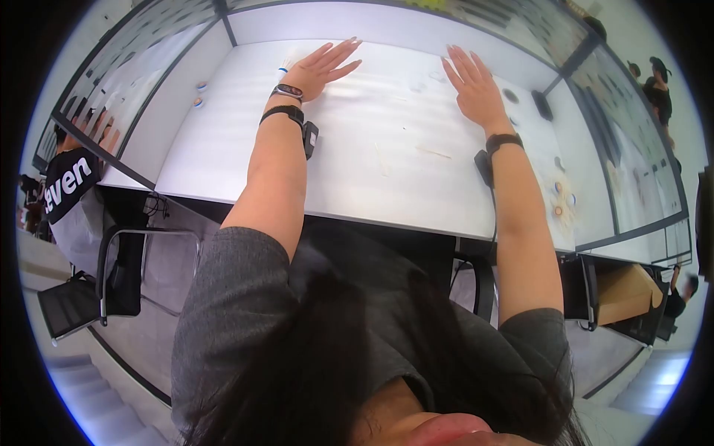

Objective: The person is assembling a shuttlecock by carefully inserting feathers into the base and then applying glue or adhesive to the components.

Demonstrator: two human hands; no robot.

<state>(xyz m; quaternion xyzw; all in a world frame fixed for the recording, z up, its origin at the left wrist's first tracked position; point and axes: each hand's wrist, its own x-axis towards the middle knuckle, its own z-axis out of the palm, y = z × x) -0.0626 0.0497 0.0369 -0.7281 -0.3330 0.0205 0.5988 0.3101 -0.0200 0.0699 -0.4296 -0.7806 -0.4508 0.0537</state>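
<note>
Counter point(357, 178) bears a loose thin stick point(433, 152); left hand point(312, 74) and right hand point(480, 97) are spread, each grip wide and empty; completed and remaining work cannot be determined.

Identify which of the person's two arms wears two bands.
The left arm: it wears a screened band and a black strap; the right arm has only one strap.

Just beside the left hand point(318, 68), a small white-and-blue item point(282, 70), partly hidden, on the white tabletop point(372, 111). Near the right hand point(477, 95), a small dark round item point(511, 96) and faint, clear-looking pieces point(437, 75), too blurred to identify. Closer to the front edge, a thin tan strip point(433, 153), lying flat.
</note>
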